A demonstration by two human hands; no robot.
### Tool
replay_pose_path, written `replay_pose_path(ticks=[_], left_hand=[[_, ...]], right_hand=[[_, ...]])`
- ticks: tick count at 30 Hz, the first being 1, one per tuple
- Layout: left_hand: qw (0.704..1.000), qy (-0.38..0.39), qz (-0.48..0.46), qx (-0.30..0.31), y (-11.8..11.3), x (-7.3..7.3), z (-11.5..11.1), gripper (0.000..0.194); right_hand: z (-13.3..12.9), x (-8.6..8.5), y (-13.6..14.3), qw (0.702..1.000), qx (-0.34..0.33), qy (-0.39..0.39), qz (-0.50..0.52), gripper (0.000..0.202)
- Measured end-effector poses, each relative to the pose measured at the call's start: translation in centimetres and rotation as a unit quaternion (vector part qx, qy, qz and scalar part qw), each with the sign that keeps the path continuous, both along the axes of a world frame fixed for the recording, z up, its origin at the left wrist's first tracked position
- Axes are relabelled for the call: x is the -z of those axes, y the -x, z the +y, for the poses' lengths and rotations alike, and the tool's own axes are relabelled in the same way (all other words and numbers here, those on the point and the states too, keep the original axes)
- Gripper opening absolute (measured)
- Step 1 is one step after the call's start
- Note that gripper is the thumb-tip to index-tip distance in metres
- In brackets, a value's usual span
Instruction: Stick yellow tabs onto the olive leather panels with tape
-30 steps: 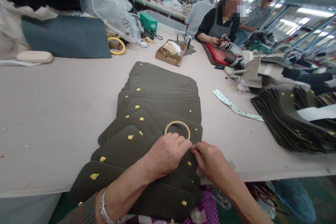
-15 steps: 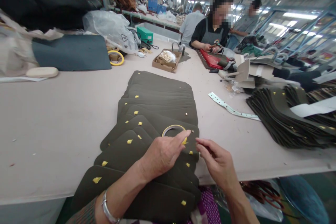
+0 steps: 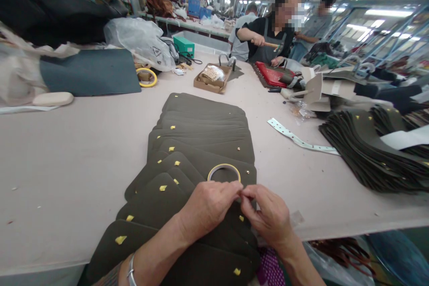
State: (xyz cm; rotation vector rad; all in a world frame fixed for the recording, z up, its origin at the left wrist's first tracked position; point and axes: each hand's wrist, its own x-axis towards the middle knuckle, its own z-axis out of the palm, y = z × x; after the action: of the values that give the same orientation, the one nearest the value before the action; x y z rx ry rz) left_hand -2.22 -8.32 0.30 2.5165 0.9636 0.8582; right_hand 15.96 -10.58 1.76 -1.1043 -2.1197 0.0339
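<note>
Overlapping dark olive panels (image 3: 201, 143) with rounded corners lie in a fanned row, several bearing small yellow tape bits (image 3: 163, 188). Over them, my left hand (image 3: 211, 205) is closed on a roll of yellow tape (image 3: 224, 166), whose upper rim shows above the fingers. My right hand (image 3: 268, 212) is closed in a pinch, its fingertips meeting those of my left hand. What lies between the right fingertips is hidden. Small metal studs (image 3: 248, 172) show near the panels' right edges.
More dark panels (image 3: 365, 152) are stacked at right, beside a pale perforated strip (image 3: 298, 140). An open cardboard box (image 3: 209, 85) holds gold-coloured pieces. Another tape roll (image 3: 146, 77) lies at back left. Across the table, a co-worker (image 3: 264, 42) holds a hammer over a red piece (image 3: 271, 73).
My right hand has moved left until its fingertips meet my left ones. My left fingers have closed in, from pointing outward. The co-worker has raised the hammer.
</note>
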Motion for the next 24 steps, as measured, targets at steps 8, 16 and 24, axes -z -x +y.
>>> replay_pose_path(ticks=[8,16,24], left_hand=[[0.997,-0.062,-0.022,-0.047,-0.9,-0.7,0.4,0.025],[0.994,-0.065,0.033,-0.076,-1.6,-0.4,0.7,0.019],[0.983,0.009,0.161,-0.085,-1.7,0.2,1.4,0.008]], right_hand=[[0.3,0.1,1.1,0.940,0.128,0.226,0.220,0.015],[2.9,1.1,-2.3,0.818,0.181,0.392,0.380,0.036],[3.5,2.0,-3.6,0.865,0.159,0.393,0.267,0.035]])
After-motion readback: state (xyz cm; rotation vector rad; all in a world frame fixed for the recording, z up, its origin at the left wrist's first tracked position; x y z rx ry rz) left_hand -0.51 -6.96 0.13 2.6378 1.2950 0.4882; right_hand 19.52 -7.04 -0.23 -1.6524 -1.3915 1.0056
